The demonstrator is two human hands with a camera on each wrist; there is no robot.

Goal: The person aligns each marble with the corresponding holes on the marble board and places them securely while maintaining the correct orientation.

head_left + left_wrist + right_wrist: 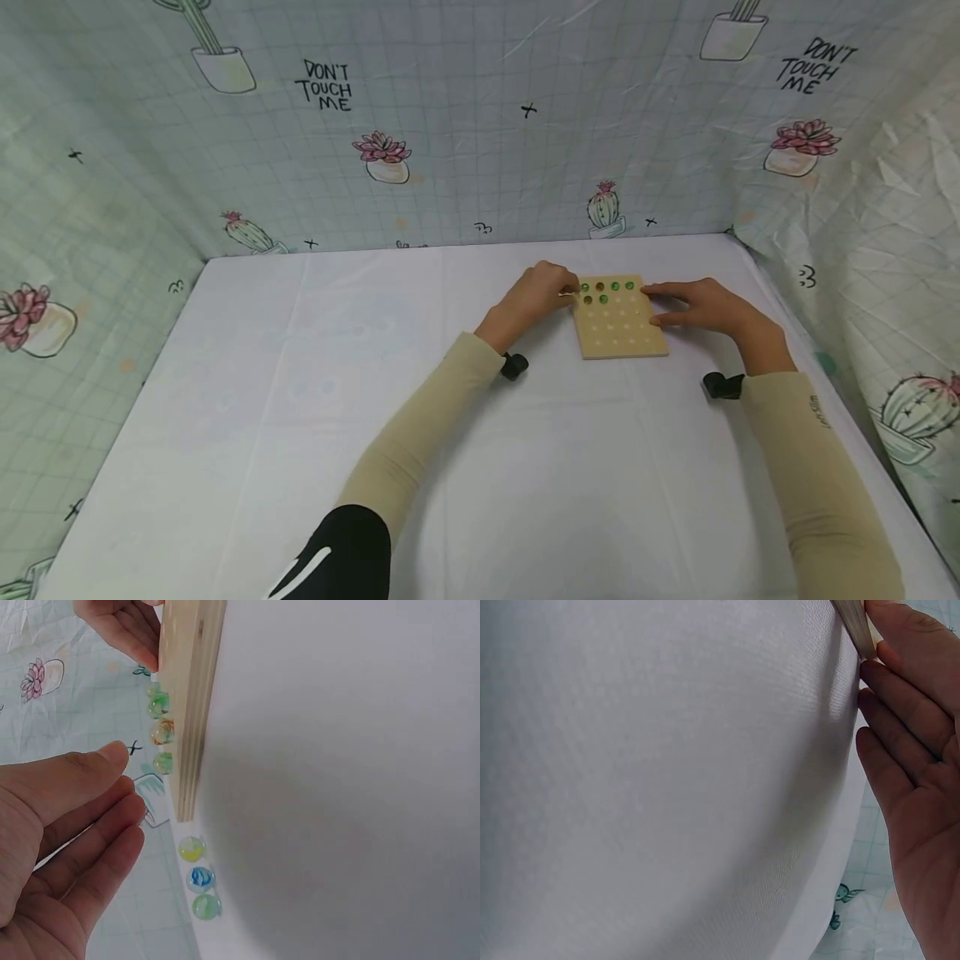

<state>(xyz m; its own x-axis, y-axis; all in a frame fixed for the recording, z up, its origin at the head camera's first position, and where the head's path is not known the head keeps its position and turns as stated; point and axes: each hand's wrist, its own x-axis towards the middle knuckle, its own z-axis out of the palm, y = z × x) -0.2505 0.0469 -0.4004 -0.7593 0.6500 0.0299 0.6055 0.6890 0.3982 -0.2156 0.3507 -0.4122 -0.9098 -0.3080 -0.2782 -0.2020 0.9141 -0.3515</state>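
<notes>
White table point(225, 417); checked cloth point(450, 150) behind and beside, printed with potted plants point(387, 169), lettering point(327, 86).

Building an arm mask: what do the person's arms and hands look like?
The left hand and right hand are bare. The left sleeve and right sleeve are beige; the left has a black section with white marking, the right small dark lettering. A small black device sits at each wrist.

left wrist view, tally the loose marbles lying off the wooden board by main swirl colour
Yellow marble: 1
Blue marble: 1
Green marble: 1
Total: 3
</notes>
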